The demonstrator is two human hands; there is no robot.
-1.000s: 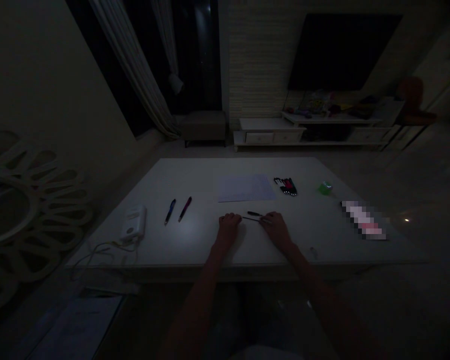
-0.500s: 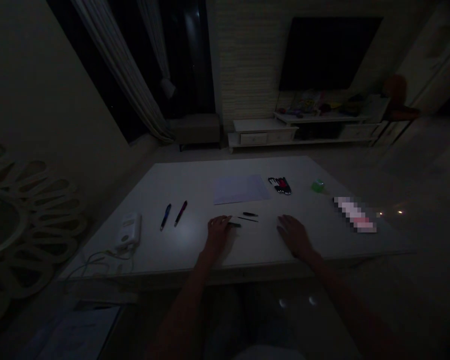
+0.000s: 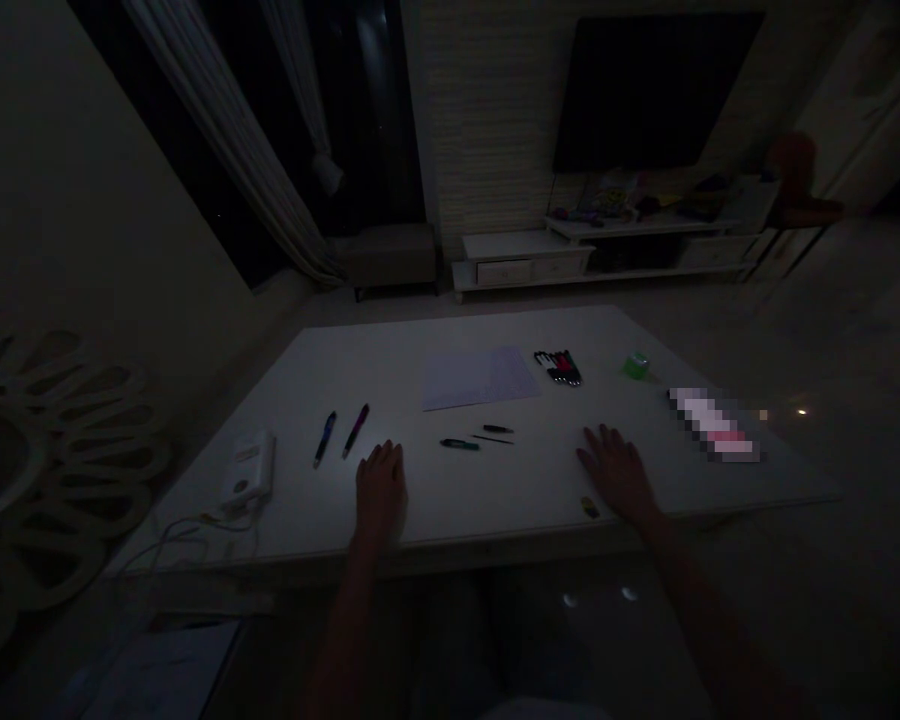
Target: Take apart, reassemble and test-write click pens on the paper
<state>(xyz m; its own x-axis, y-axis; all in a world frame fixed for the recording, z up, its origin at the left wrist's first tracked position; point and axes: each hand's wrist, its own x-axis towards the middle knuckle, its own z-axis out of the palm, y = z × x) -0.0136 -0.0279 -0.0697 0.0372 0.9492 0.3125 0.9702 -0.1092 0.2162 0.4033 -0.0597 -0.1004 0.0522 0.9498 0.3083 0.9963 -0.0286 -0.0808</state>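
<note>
Pen barrel [image 3: 460,444], dark with a green tint, lies between my hands on the white table [image 3: 525,490], nearer the left hand [image 3: 381,485]. Close to its right end sit a thin dark refill [image 3: 493,439] and a short black pen piece [image 3: 498,429]. My left fingers are bent, and I cannot tell whether they close on anything; the purple pen [image 3: 355,431] lies just beyond. My right hand [image 3: 616,472] spreads its fingers over the tabletop, holding nothing, a small dim object [image 3: 589,507] beside its wrist.
</note>
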